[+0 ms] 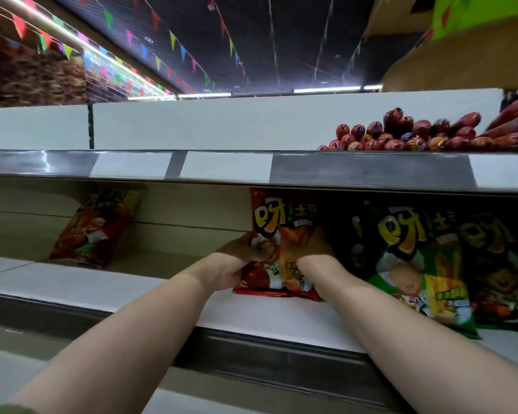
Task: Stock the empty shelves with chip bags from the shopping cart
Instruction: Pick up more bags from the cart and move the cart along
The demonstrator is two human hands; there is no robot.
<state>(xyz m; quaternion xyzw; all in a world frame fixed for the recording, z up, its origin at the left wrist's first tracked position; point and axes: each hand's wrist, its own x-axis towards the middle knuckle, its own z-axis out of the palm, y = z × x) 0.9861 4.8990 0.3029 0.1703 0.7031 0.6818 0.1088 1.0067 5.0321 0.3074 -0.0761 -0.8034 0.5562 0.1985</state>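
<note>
A red chip bag (pixel 277 222) stands upright on the middle shelf (pixel 162 289), under the shelf above. My left hand (pixel 238 253) grips its left side and my right hand (pixel 311 249) grips its right side, fingers curled round the bag. Just to its right stands a green chip bag (pixel 413 264), and a further dark green one (pixel 499 264) leans beside that. Another red chip bag (pixel 98 225) leans against the back wall at the left, apart from the others. The shopping cart is out of view.
The upper shelf (pixel 221 167) carries a heap of red sausage-shaped packs (pixel 424 134) at the right and white price strips along its edge. A lower shelf edge (pixel 27 339) runs below my forearms. Coloured pennants hang from the dark ceiling.
</note>
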